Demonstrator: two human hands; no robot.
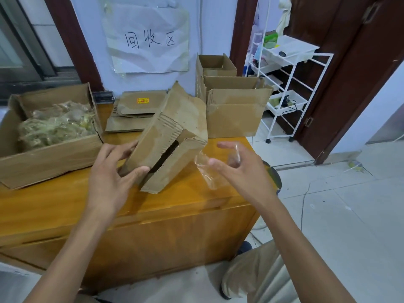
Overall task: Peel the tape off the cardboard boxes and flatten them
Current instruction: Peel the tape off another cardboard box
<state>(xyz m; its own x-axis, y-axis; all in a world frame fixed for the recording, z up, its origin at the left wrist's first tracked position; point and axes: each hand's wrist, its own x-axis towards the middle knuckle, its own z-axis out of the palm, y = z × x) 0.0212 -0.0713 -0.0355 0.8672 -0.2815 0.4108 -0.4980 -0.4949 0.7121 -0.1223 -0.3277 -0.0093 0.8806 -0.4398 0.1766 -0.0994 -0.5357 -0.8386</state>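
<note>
A worn cardboard box (172,136) stands tilted on the wooden table (65,200), its bottom flaps parted by a dark slit. My left hand (111,171) grips its lower left corner, thumb on the front face and fingers behind. My right hand (240,165) hovers just right of the box with fingers spread. A strip of clear tape (207,169) clings to its fingertips and hangs free of the box.
A big open box (43,158) full of crumpled tape sits at the left. Flattened cardboard (135,112) lies at the back. Two open boxes (234,110) stand at the back right. A white wire cart (288,84) stands beyond the table's right edge.
</note>
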